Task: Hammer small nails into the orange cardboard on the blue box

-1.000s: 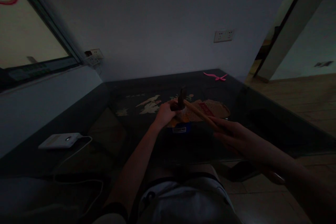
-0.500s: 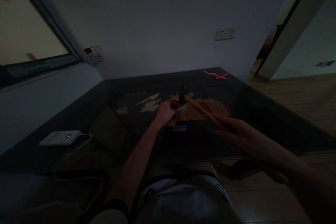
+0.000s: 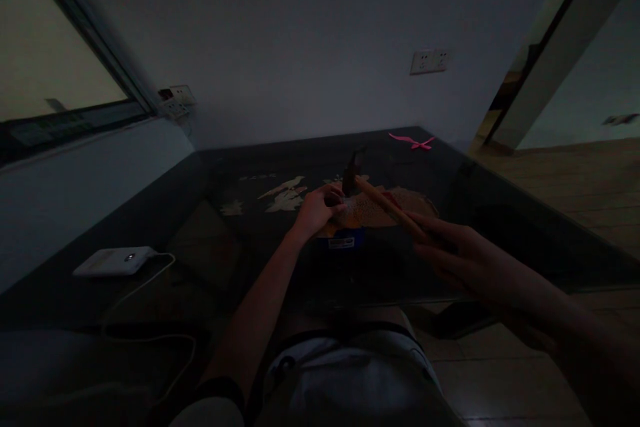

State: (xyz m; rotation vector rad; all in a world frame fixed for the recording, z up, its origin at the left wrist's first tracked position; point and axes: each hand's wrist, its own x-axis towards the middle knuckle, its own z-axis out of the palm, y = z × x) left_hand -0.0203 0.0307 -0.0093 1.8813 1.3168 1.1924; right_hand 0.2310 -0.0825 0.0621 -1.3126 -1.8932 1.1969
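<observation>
My right hand (image 3: pixel 445 243) is wrapped round the wooden handle of a hammer (image 3: pixel 383 200). The hammer's dark head is raised just above the fingertips of my left hand (image 3: pixel 317 207). Thumb and fingers of that left hand are pinched together; what they hold is too small and dark to make out. Below them lies a flat brown piece dotted with many small marks (image 3: pixel 373 210), its material unclear, with a red patch near its right part. A blue item with a white label (image 3: pixel 345 240) shows at its near edge.
The dark table (image 3: pixel 280 273) has pale bird and leaf patterns on its top. A white power bank or phone (image 3: pixel 117 261) with a cable lies at the left. A pink ribbon-like strip (image 3: pixel 415 142) lies at the back right. A wall with sockets (image 3: pixel 430 61) stands behind.
The hammer head has lifted slightly, away from the left fingertips. My left hand keeps its pinch in about the same place.
</observation>
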